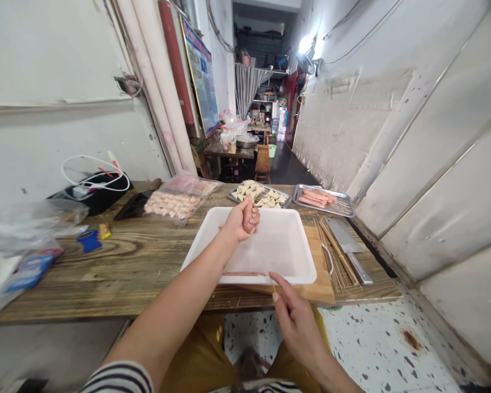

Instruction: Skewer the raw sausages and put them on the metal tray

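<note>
While a thin bamboo skewer (269, 274) is being pinched by the right hand (297, 322)
The closed left hand (243, 221) is being held above a white plastic tray (288, 240) on the wooden tabletop (118, 262), with any contents hidden.

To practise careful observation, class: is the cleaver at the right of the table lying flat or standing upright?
Lying flat: the cleaver shows its broad blade face upward, with its handle running alongside the bamboo skewers.
</note>
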Available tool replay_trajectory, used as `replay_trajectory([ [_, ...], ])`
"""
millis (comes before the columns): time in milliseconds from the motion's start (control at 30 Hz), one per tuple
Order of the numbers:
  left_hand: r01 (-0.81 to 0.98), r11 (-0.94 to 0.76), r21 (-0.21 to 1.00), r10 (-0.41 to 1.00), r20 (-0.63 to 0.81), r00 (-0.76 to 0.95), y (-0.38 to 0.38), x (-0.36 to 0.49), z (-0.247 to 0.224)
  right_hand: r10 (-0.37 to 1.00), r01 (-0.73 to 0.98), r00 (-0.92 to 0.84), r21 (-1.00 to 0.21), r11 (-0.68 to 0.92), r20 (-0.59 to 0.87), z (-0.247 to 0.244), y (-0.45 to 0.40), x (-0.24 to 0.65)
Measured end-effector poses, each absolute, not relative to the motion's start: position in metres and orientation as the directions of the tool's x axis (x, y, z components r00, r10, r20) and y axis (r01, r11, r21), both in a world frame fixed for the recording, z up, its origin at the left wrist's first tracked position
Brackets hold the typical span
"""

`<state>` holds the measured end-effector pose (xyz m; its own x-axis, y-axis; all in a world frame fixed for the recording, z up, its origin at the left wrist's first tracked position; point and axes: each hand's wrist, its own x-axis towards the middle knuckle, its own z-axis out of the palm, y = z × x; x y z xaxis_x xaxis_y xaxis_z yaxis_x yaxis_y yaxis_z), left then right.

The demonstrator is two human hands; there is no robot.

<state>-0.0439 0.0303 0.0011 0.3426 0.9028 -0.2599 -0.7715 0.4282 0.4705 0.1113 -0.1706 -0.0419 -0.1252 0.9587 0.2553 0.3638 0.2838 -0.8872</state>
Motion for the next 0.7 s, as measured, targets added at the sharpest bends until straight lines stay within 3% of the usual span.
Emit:
replay_trajectory([
  [500, -0.789, 0.346, 0.507, 0.938, -0.223, 0.267, 0.034, -0.0442, -0.0025, 0.975, 0.315, -0.089, -0.923, 0.223, 0.205, -0.0422, -0.1623, 0.1023],
  [700, -0.832, 0.324, 0.451, 0.943, -0.23, 0.242, 0.0335, -0.0428, -0.0015, 0.977, 0.271, -0.083, -0.939, 0.213, 0.198, -0.0407, -0.1643, 0.1016],
])
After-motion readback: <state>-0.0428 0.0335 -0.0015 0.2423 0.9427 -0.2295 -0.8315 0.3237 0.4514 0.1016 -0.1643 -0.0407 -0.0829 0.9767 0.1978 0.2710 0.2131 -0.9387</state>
